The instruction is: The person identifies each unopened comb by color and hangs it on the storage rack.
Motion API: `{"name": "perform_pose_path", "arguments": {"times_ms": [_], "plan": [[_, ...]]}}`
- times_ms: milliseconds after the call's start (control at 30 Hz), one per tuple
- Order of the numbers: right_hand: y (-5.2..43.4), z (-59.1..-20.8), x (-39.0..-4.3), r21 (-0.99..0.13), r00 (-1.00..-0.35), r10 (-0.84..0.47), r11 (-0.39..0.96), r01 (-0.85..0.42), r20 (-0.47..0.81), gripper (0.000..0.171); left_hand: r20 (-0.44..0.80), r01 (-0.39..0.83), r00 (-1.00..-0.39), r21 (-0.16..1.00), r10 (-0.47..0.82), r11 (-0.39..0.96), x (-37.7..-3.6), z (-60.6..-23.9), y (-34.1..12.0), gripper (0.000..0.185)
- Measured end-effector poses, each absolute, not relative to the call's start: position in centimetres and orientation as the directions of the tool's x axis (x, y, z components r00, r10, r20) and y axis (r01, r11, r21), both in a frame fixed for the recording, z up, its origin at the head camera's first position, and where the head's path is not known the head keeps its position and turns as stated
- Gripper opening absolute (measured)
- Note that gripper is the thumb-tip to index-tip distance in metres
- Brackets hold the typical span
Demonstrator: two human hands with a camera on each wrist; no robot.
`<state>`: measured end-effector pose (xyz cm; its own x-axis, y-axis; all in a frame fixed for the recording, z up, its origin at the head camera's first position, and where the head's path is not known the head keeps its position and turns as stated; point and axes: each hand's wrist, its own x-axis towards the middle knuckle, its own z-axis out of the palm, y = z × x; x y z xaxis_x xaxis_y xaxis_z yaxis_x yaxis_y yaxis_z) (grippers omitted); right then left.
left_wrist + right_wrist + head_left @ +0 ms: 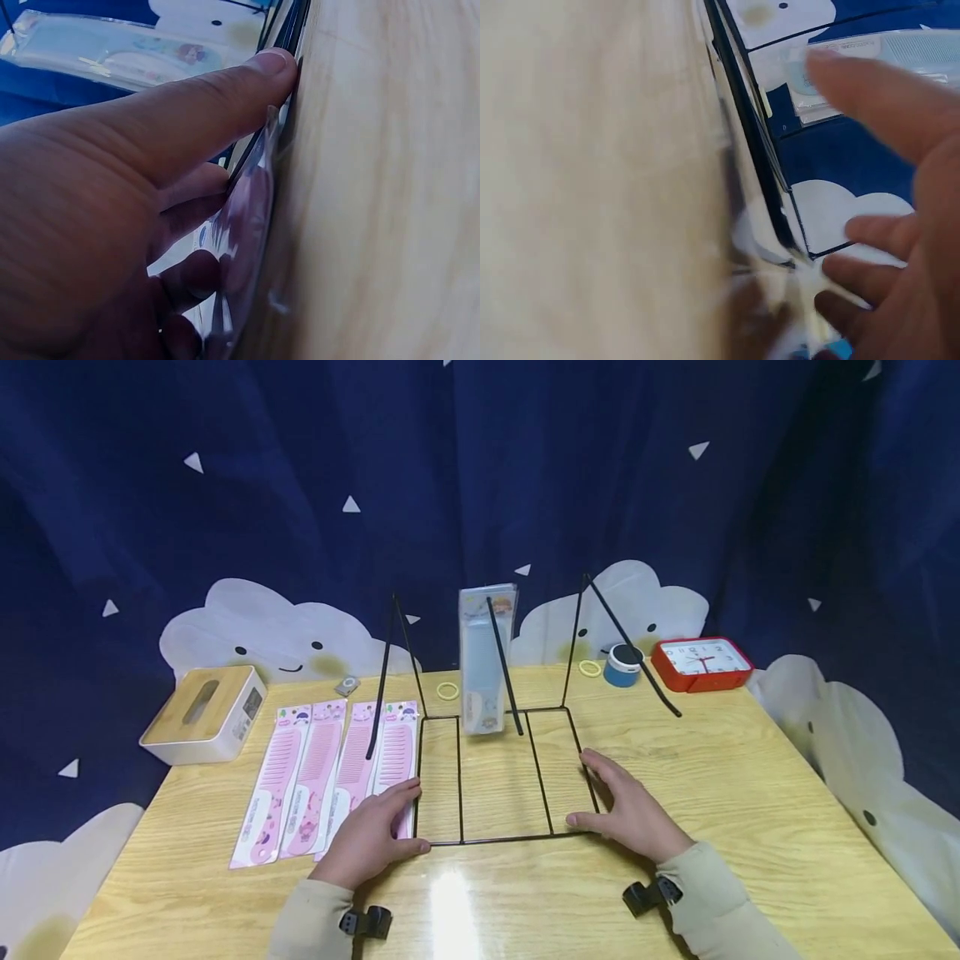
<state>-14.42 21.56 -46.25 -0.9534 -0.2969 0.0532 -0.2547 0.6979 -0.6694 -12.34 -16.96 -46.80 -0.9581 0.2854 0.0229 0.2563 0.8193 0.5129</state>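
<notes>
Head view: grip unclenched, right hand (633, 814) and left hand (373, 837) flank the wire rack (460, 777), the latter hiding comb ends (394, 756).

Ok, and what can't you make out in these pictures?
Head view: part of the rightmost pink plastic comb in clear packaging, hidden by the left hand.
Right wrist view: one end of the pale blue comb in clear packaging, cut off by the right edge.
Head view: the side print on the white box with a slotted wooden lid, too small to read.
Right wrist view: the right hand, its nearest fingertip blurred.
</notes>
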Motion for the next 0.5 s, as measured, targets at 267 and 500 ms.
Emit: {"name": "perform_pose_path", "arguments": {"times_ms": [267, 500], "plan": [[22.4, -47.2, -13.9, -0.607, -0.938, -0.346, 0.74, -0.289, 0.024, 0.112, 0.055, 0.297, -0.95, 0.467, 0.307, 0.833, -12.1, -46.1, -16.2, 0.076], [22.7, -47.4, -13.7, -0.606, -0.946, -0.323, 0.747, -0.274, 0.029, 0.111, 0.036, 0.23, -0.968, 0.528, 0.249, 0.817, -12.4, -45.3, -16.1, 0.076]]}}
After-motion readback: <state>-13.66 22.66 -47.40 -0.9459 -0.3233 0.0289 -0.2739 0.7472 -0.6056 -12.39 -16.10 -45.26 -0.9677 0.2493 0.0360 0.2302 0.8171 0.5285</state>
